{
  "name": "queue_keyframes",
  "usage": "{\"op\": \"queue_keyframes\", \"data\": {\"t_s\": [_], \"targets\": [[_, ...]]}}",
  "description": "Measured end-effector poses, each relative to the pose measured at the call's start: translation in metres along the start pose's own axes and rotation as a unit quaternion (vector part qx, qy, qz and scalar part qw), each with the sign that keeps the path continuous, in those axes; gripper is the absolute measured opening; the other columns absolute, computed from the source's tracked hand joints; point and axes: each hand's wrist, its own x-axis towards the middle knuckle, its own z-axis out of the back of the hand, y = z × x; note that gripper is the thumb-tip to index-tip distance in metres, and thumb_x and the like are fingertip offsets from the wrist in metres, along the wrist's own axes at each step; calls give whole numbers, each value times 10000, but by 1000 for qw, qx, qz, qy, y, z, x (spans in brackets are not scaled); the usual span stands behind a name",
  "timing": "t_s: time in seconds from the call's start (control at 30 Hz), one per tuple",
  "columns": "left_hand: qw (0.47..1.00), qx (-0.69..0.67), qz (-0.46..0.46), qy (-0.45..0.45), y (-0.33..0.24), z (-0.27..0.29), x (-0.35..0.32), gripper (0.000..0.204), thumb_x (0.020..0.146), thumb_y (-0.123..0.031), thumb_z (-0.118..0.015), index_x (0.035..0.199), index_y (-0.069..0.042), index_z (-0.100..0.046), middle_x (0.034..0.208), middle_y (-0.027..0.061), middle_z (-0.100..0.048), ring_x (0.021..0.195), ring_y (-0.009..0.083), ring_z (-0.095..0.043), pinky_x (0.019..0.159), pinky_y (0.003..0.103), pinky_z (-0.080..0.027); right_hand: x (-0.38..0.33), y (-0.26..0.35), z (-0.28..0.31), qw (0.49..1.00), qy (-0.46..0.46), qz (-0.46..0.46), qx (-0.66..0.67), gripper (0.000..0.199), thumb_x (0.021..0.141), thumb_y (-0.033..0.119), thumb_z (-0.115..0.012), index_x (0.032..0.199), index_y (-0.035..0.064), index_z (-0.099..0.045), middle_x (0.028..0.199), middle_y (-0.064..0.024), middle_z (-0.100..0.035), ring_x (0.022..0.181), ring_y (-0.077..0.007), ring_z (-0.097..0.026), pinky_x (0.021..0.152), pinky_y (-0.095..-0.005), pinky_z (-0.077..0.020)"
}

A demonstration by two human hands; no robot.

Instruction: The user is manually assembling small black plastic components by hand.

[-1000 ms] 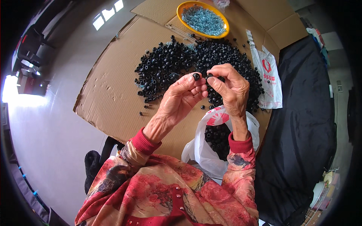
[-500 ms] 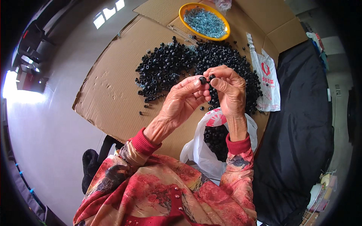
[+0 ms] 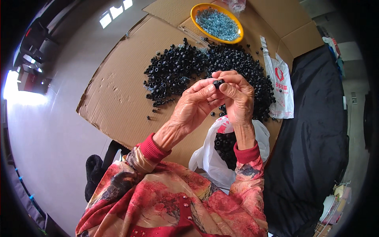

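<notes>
My left hand [image 3: 195,100] and my right hand [image 3: 240,96] meet over the front of the heaps, fingertips pinched together. Between them are small black round parts [image 3: 218,83], one in each hand's grip, now touching; fingers cover much of them. Behind my hands lie a left heap of black parts [image 3: 167,71], where hollow, cup-like pieces show, and a larger right heap [image 3: 233,57]. Under my right wrist a white plastic bag [image 3: 209,148] stands with its mouth spread, holding more black parts [image 3: 225,148].
A yellow oval dish [image 3: 193,16] of tiny clear bluish pieces [image 3: 219,24] stands at the far side. Cardboard [image 3: 114,87] lies under everything. A flattened white plastic bag [image 3: 281,85] is right of the heaps, beside black cloth [image 3: 312,138]. A few stray black parts lie around.
The two black parts, slightly apart before, are now brought together between my fingertips. My hands have closed in on each other.
</notes>
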Motion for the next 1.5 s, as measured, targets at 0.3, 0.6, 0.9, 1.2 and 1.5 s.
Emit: {"op": "queue_keyframes", "data": {"t_s": [0.3,0.6,0.9,1.2,1.5], "targets": [[1000,15,11,-9,0,1,0,206,875,-119,-559,1054,-19,-558,940,61,-612,837,153,-592,807,327,-486,-3,9,4,983,-11,46,-179,118,756,44,-655,870,13,-644,952,-107,-602,957,-200,-551,884,-320,-397],[1000,8,24,3,-1,6,1,212,879,-121,-552,1051,2,-538,955,96,-613,844,191,-593,802,335,-490,-2,11,2,997,-12,-52,-61,96,779,54,-636,861,4,-632,933,-118,-606,918,-178,-561,861,-301,-413],[999,29,19,-7,2,9,3,205,875,-116,-557,1037,7,-536,951,112,-612,845,203,-594,806,350,-491,0,15,6,981,-8,-44,-187,81,807,97,-639,838,21,-638,749,-23,-626,682,-62,-566,625,-201,-464],[994,92,-50,-35,2,5,1,182,859,-87,-577,1004,24,-584,950,100,-614,872,182,-603,818,339,-509,1,22,-3,940,1,28,-339,67,796,88,-635,796,21,-624,727,-35,-616,693,-91,-569,628,-245,-465],[996,65,-58,-25,-2,9,2,159,859,-79,-576,994,6,-580,953,93,-613,859,162,-599,809,329,-495,-4,16,-4,855,50,209,-472,278,708,39,-684,973,32,-597,929,-107,-591,837,-238,-588,739,-329,-478]]}}
